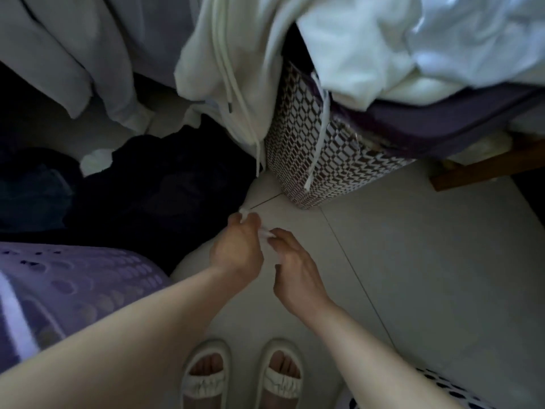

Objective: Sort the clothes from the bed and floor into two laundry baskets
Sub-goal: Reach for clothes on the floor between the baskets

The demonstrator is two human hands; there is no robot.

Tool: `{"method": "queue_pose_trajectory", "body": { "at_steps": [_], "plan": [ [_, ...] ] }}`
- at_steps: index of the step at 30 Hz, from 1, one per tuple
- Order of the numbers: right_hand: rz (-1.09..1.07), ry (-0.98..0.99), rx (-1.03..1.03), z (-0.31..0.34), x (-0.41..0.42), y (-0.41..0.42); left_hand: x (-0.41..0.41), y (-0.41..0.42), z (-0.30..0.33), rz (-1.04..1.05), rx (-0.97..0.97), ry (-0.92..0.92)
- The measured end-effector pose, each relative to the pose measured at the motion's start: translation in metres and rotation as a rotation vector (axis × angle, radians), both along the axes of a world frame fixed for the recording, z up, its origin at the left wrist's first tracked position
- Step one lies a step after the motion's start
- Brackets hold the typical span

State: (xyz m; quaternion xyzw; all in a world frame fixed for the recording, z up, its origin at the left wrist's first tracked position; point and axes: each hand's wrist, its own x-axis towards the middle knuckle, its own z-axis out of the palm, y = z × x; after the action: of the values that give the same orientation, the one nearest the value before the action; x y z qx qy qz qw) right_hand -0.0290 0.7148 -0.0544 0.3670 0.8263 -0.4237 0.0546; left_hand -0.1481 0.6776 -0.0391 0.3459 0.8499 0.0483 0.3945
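My left hand (pixel 237 250) grips a small white piece of cloth (pixel 267 233) low over the floor tiles; a bit of it pokes out past the fingers. My right hand (pixel 296 271) pinches its other end. What the piece is cannot be told. A white hoodie (pixel 233 69) with long drawstrings hangs off the bed edge above. A dark pile of clothes (pixel 141 187) lies on the floor to the left. A purple perforated laundry basket (pixel 76 290) stands at lower left.
A brown-and-white patterned basket (pixel 298 143) stands against the bed, with pale clothes (pixel 383 45) heaped above it. Grey fabric (pixel 73 54) hangs at top left. A dotted edge (pixel 442 385) shows at bottom right. My slippered feet (pixel 241 376) stand on pale tiles (pixel 413 261).
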Motion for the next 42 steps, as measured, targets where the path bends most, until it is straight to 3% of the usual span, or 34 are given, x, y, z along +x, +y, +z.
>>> {"method": "queue_pose_trajectory", "body": {
  "at_steps": [4,10,16,25,31,35,39,42],
  "plan": [
    [0.036,0.112,0.006,0.047,-0.022,-0.002,-0.017,-0.004,0.050,0.321,0.147,0.039],
    [-0.005,0.025,0.086,0.095,-0.053,-0.010,-0.045,-0.026,0.107,0.593,0.215,0.119],
    [0.096,-0.023,0.094,0.128,-0.082,-0.027,-0.077,-0.061,0.158,0.713,0.283,0.181],
    [0.266,0.075,0.098,0.196,-0.135,-0.064,-0.095,-0.111,0.232,0.957,0.441,0.315],
    [0.342,0.023,0.134,0.199,-0.149,-0.097,-0.104,-0.181,0.276,1.254,0.593,0.592],
    [0.336,-0.057,0.111,0.187,-0.148,-0.115,-0.106,-0.234,0.258,1.314,0.447,0.619],
    [0.314,-0.059,0.098,0.179,-0.150,-0.129,-0.097,-0.258,0.222,1.116,0.151,0.368],
    [0.290,-0.017,0.092,0.177,-0.155,-0.135,-0.091,-0.253,0.210,1.047,0.106,0.243]
  ]
}}
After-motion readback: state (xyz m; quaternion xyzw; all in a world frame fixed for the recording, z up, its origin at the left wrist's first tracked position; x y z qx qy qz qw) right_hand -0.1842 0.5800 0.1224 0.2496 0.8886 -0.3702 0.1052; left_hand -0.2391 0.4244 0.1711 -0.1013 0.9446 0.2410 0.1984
